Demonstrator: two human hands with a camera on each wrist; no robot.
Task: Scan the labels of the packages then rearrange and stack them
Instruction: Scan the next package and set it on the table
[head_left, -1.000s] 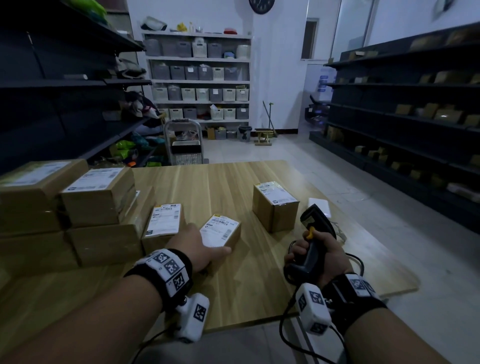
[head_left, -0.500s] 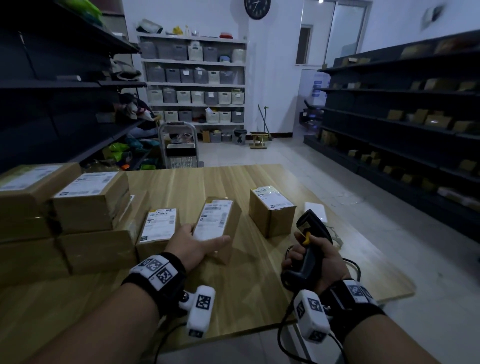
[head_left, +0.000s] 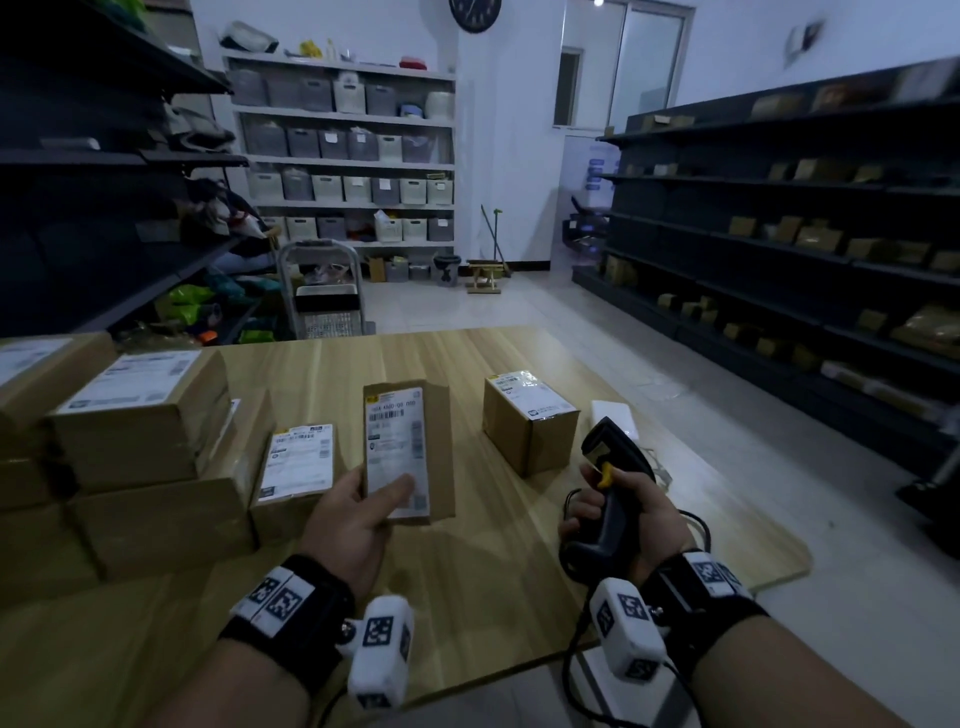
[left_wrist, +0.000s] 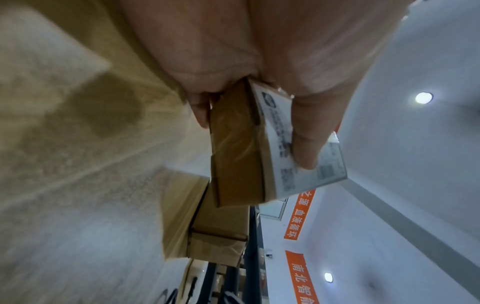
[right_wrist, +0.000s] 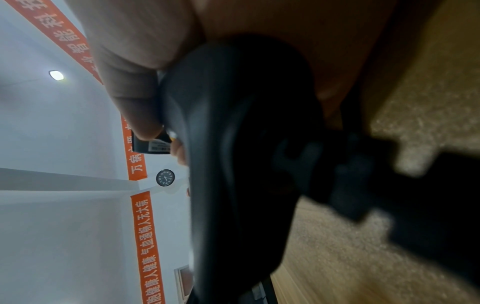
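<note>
My left hand (head_left: 363, 506) grips a small flat cardboard package (head_left: 408, 449) and holds it tilted up off the wooden table (head_left: 322, 374), its white label facing me, thumb on the label. The left wrist view shows that package (left_wrist: 239, 148) pinched between thumb and fingers. My right hand (head_left: 618, 512) grips a black barcode scanner (head_left: 610, 467) with a yellow trigger, low over the table at the right; in the right wrist view the scanner (right_wrist: 241, 164) fills the frame. Another small labelled package (head_left: 298, 470) lies by a stack of larger boxes (head_left: 140, 415) at the left. A cube-shaped package (head_left: 530, 421) stands mid-table.
A white flat device (head_left: 615, 415) lies on the table behind the scanner, whose cable (head_left: 571, 654) drops over the front edge. Dark shelving (head_left: 779, 234) lines the right side, more shelving (head_left: 78, 156) the left. A step stool (head_left: 324, 291) stands beyond the table's far edge.
My left hand has lifted the small package off the table and tipped its label up toward me. The right hand has stayed in place with the scanner.
</note>
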